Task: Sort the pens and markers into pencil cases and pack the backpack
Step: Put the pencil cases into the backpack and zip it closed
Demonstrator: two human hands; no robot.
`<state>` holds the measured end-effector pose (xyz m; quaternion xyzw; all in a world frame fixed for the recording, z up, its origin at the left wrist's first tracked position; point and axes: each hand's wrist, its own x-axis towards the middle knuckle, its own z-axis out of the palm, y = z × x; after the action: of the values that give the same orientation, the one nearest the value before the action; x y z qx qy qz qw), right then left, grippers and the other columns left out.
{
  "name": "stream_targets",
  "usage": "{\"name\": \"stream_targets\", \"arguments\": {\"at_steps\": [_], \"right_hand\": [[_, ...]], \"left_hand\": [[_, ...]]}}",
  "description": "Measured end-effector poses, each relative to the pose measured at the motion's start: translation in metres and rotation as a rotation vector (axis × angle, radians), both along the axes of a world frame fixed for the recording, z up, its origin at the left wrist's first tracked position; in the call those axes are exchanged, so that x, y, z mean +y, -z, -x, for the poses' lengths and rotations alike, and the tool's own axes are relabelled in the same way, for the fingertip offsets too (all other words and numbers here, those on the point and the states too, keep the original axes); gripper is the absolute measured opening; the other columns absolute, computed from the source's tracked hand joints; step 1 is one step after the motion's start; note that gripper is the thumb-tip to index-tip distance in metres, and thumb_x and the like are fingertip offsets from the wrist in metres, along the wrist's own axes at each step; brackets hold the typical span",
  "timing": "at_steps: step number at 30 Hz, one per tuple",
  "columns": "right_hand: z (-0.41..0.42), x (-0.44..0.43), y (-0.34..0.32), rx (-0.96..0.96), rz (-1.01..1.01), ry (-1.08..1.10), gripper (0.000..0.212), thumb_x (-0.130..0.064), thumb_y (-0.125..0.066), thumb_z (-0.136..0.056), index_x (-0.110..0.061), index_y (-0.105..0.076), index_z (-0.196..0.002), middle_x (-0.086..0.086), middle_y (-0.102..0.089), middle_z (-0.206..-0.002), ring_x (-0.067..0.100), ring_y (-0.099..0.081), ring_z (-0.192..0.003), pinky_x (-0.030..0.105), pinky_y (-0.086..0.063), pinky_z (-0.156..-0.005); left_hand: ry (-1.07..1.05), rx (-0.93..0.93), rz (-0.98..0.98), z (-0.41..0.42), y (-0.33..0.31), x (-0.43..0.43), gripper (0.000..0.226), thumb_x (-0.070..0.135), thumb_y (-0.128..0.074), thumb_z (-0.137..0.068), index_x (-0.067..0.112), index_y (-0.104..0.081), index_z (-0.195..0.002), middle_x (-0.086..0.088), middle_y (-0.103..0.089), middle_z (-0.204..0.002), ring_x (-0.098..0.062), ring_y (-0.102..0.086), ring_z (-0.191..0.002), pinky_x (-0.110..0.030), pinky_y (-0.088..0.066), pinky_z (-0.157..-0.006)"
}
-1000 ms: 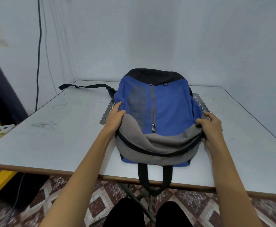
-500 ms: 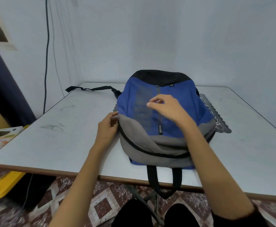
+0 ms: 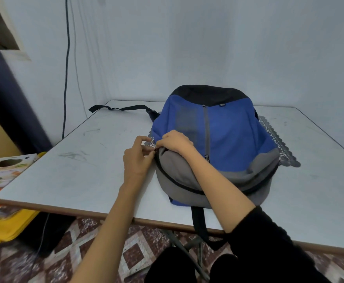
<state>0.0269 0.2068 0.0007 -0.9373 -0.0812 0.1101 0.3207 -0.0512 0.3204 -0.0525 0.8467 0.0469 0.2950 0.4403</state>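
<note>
Soft domed fabric backpack (image 3: 234,135), scuffed table (image 3: 81,172)

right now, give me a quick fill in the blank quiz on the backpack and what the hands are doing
1. The backpack lying on the white table is mostly ____, with a black top.
2. The left hand and right hand both grip the backpack at its ____ side, as the person sees it.
3. The right forearm crosses over the backpack and comes out of a ____ sleeve.
Missing words: blue; left; black.
</note>
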Motion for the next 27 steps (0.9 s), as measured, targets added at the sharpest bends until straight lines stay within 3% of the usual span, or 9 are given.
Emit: {"name": "stream_targets", "arguments": {"at_steps": [3, 6, 12, 15, 19, 22, 27], "right_hand": [[-0.003, 0.000, 0.003, 0.052, -0.075, 0.047, 0.031, -0.039, -0.068, -0.068, -0.020, -0.044, -0.065, 0.003, -0.053, -0.080, 0.022, -0.055, -0.084, 0.034, -0.042, -0.067], [-0.004, -0.001, 0.006, 0.069, -0.102, 0.076, 0.027, -0.039, -0.069, -0.067, -0.018, -0.057, -0.077, 0.004, -0.064, -0.093, 0.024, -0.061, -0.094, 0.036, -0.047, -0.075], [-0.007, -0.004, 0.010, 0.050, -0.111, 0.113, 0.036, -0.037, -0.070, -0.074, -0.015, -0.067, -0.102, 0.004, -0.063, -0.103, 0.025, -0.058, -0.098, 0.034, -0.043, -0.073], [-0.007, -0.004, 0.011, 0.029, -0.109, 0.102, 0.033, -0.036, -0.069, -0.075, -0.015, -0.067, -0.100, 0.004, -0.064, -0.103, 0.025, -0.058, -0.097, 0.033, -0.041, -0.071], [-0.006, -0.004, 0.012, 0.024, -0.118, 0.097, 0.029, -0.035, -0.069, -0.075, -0.015, -0.067, -0.096, 0.004, -0.065, -0.102, 0.025, -0.059, -0.096, 0.031, -0.038, -0.068], [-0.009, -0.006, 0.013, 0.029, -0.114, 0.103, 0.030, -0.035, -0.070, -0.076, -0.015, -0.067, -0.098, 0.004, -0.065, -0.102, 0.025, -0.058, -0.095, 0.032, -0.038, -0.068], [-0.017, -0.008, 0.012, 0.047, -0.132, 0.087, 0.028, -0.037, -0.071, -0.075, -0.019, -0.049, -0.070, 0.004, -0.061, -0.093, 0.026, -0.060, -0.095, 0.034, -0.041, -0.069]], "left_hand": [[0.079, -0.026, -0.089, 0.003, 0.000, 0.002, 0.032, 0.003, -0.069, -0.082, 0.017, -0.057, -0.108, 0.012, -0.068, -0.080, -0.011, -0.069, -0.081, -0.029, -0.050, -0.077], [0.121, -0.039, -0.146, 0.008, -0.002, 0.003, 0.033, -0.001, -0.067, -0.081, 0.016, -0.054, -0.107, 0.007, -0.073, -0.086, -0.010, -0.068, -0.083, -0.029, -0.048, -0.076], [0.151, -0.032, -0.165, 0.018, -0.002, 0.003, 0.037, 0.000, -0.069, -0.080, 0.023, -0.045, -0.097, 0.006, -0.073, -0.085, -0.005, -0.067, -0.078, -0.023, -0.047, -0.071], [0.164, -0.045, -0.180, 0.025, 0.002, 0.006, 0.036, 0.000, -0.070, -0.081, 0.021, -0.045, -0.095, 0.002, -0.074, -0.088, -0.009, -0.069, -0.081, -0.013, -0.045, -0.072], [0.171, -0.039, -0.138, 0.032, 0.001, 0.005, 0.037, -0.002, -0.071, -0.080, 0.023, -0.046, -0.091, 0.006, -0.073, -0.085, -0.005, -0.070, -0.082, -0.021, -0.049, -0.072], [0.205, -0.050, -0.097, 0.045, -0.005, 0.001, 0.038, -0.004, -0.071, -0.080, 0.023, -0.045, -0.087, 0.008, -0.073, -0.084, -0.003, -0.070, -0.083, -0.017, -0.050, -0.075], [0.290, 0.007, -0.012, 0.083, -0.003, -0.008, 0.034, -0.006, -0.073, -0.079, 0.017, -0.048, -0.084, 0.011, -0.073, -0.082, 0.000, -0.070, -0.082, -0.013, -0.050, -0.077]]}}
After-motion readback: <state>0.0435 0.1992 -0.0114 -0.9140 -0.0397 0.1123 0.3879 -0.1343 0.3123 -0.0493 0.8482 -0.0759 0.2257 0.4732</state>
